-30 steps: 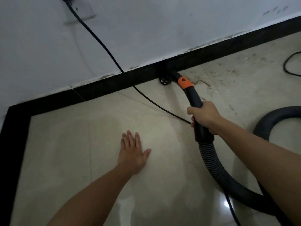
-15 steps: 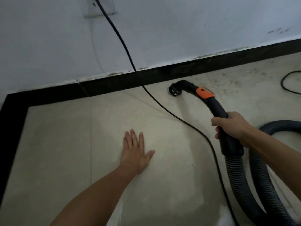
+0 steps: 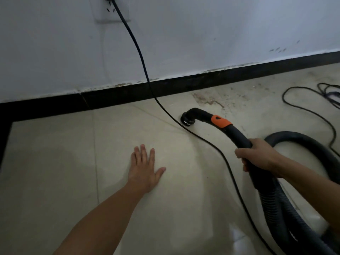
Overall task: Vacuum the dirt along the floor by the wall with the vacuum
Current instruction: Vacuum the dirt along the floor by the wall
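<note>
My right hand (image 3: 257, 155) grips the black vacuum hose handle (image 3: 237, 135), which carries an orange collar (image 3: 220, 122). Its curved nozzle end (image 3: 187, 120) sits on the pale tile floor, a short way out from the black baseboard (image 3: 165, 87). Brown dirt (image 3: 207, 100) is spread on the floor by the baseboard, just beyond and right of the nozzle. My left hand (image 3: 144, 170) lies flat on the floor with fingers spread, left of the nozzle. The ribbed hose (image 3: 276, 205) loops back behind my right arm.
A black power cord (image 3: 139, 57) runs from a wall socket (image 3: 112, 10) down across the floor, passing just left of the nozzle and between my hands. More thin cable (image 3: 301, 105) coils on the floor at the right. A white wall rises above the baseboard.
The nozzle has come away from the baseboard, back toward me and to the right with my right hand. My left hand has stayed flat on the floor.
</note>
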The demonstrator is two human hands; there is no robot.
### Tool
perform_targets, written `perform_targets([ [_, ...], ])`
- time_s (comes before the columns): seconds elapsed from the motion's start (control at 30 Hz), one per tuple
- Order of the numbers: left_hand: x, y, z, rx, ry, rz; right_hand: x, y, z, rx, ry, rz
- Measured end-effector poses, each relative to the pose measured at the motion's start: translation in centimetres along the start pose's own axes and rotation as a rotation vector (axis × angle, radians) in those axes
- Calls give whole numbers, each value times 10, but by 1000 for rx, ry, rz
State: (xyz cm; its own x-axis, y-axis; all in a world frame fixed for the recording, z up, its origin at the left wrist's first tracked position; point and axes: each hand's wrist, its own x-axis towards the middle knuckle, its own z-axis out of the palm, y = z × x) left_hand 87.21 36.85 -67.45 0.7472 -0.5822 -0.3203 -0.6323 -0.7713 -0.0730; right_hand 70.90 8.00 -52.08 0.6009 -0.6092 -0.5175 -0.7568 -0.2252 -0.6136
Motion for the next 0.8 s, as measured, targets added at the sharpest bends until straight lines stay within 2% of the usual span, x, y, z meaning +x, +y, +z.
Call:
perform_targets([
  [0.23, 3, 3, -6, 42, -57, -6, -63, 31, -25, -95, -78, 46],
  [0.47, -4, 2, -21, 79, -124, 10, -111, 63, -66, -166, -227, 112],
  [0.67, -9, 5, -23, 119, -170, 3, -139, 98, -83, -164, -282, 171],
  [0.8, -11, 9, -24, 112, -189, -3, -150, 102, -80, -208, -238, 174],
])
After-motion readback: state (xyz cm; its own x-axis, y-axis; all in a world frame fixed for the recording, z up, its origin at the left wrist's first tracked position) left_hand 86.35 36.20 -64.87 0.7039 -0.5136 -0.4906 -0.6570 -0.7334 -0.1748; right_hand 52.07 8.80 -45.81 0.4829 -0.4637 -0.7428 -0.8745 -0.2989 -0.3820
